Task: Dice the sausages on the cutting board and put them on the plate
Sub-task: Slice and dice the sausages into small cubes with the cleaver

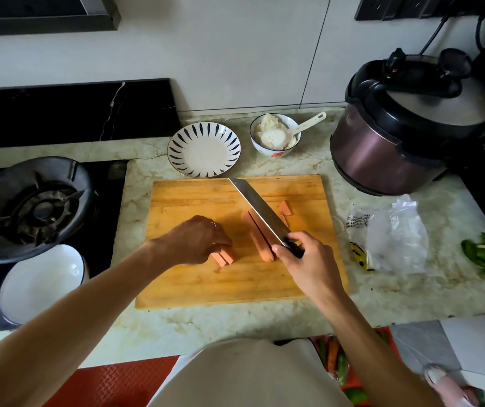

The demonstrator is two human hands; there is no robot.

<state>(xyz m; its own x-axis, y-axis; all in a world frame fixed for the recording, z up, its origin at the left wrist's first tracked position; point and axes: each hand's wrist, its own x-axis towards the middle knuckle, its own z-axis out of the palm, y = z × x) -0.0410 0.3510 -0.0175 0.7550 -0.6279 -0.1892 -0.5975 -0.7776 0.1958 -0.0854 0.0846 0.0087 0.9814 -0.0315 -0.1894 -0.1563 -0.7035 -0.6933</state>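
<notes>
my right hand [303,261] has its grip clamped round the black handle of the steel cleaver knife [257,211], blade lying along a long pink sausage [257,237] split lengthwise, mid rectangular wooden cutting board [235,239]. left hand [195,240] grip pinched down on short pink sausage strips [225,257] at the board's left-centre. another pink sausage piece [284,207] sits just behind the blade. white plate w/ dark blue petal marks [204,150] on the marble worktop [264,321] behind the board, no meat on it. white bowl of rice [275,134] w/ spoon beside it, purple pressure cooker [405,127] far right.
</notes>
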